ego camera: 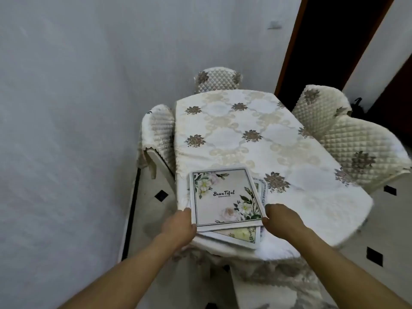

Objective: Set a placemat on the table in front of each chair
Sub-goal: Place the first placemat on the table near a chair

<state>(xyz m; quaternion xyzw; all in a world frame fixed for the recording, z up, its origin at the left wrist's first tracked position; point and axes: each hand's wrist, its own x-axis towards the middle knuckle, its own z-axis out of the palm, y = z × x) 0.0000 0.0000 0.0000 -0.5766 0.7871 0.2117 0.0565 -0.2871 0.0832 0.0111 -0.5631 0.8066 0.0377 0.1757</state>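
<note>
Cream patterned cloth covers the near chair (274, 279), and just beyond it the left hand (180, 228) pinches the near left edge of the top placemat (225, 197). The right hand (281, 217) sits with curled fingers against the mat's near right corner, though whether it grips or only touches cannot be told. This flowered mat tops a loose stack of placemats (240, 237) at the near edge of the table (245, 121); farther off stand a quilted left chair (158, 130), a right chair (356, 150) and a far chair (215, 82).
</note>
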